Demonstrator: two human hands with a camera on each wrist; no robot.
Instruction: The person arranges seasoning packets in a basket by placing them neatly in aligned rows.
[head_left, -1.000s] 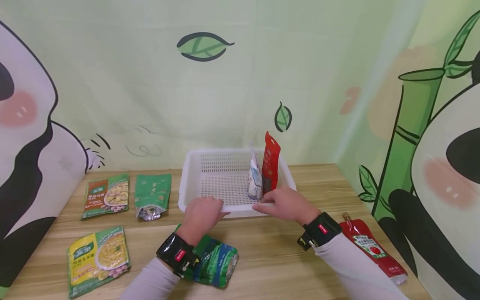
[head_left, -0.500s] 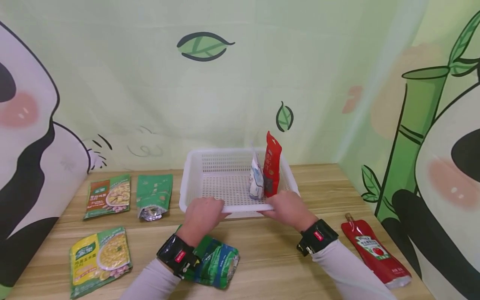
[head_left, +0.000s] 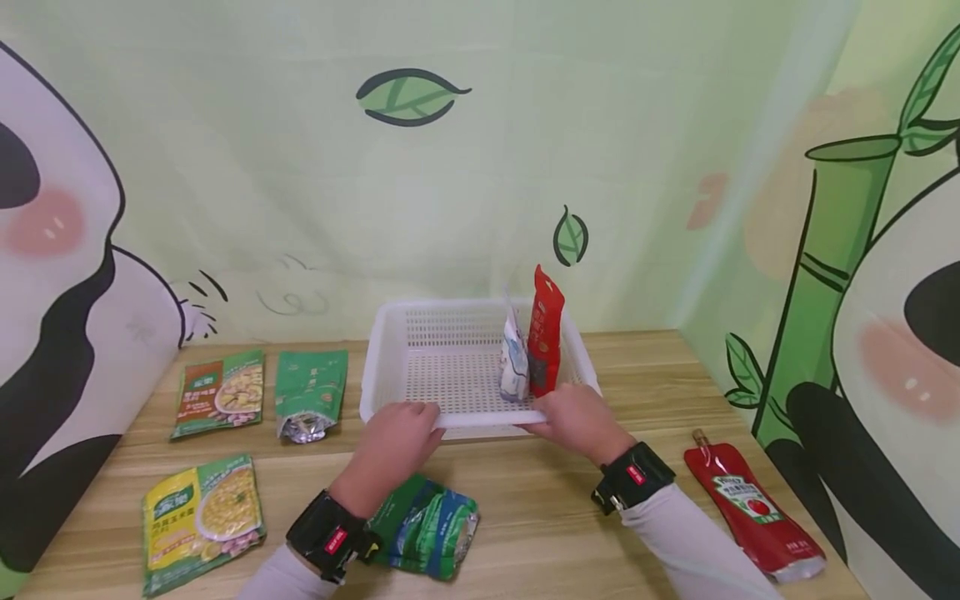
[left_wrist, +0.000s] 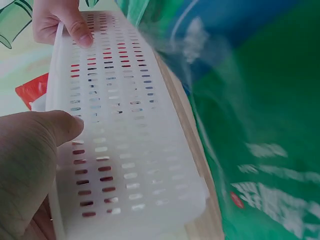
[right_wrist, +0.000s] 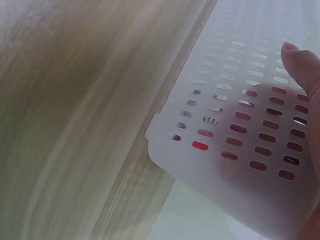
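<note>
Left hand (head_left: 397,442) and right hand (head_left: 581,421) grip front rim of white perforated basket (head_left: 483,419), thumbs on outer wall, red pouch (head_left: 546,333) and white pouch (head_left: 513,362) upright inside.

From above, the left half of the white perforated plastic basket (head_left: 483,419) lay open to a reaching hand, while an upright white-and-blue pouch (head_left: 513,367) and a taller red pouch (head_left: 546,333) blocked its right half. The left hand (head_left: 396,440) and right hand (head_left: 579,421) occupied the front rim, leaving a bare stretch between them. A crumpled green-and-blue packet (head_left: 433,529) obstructed the wooden bench (head_left: 540,542) by the left wrist; to its right, open wood reached the right forearm. Behind, a pale-green printed cloth (head_left: 450,208) closed off passage.
</note>
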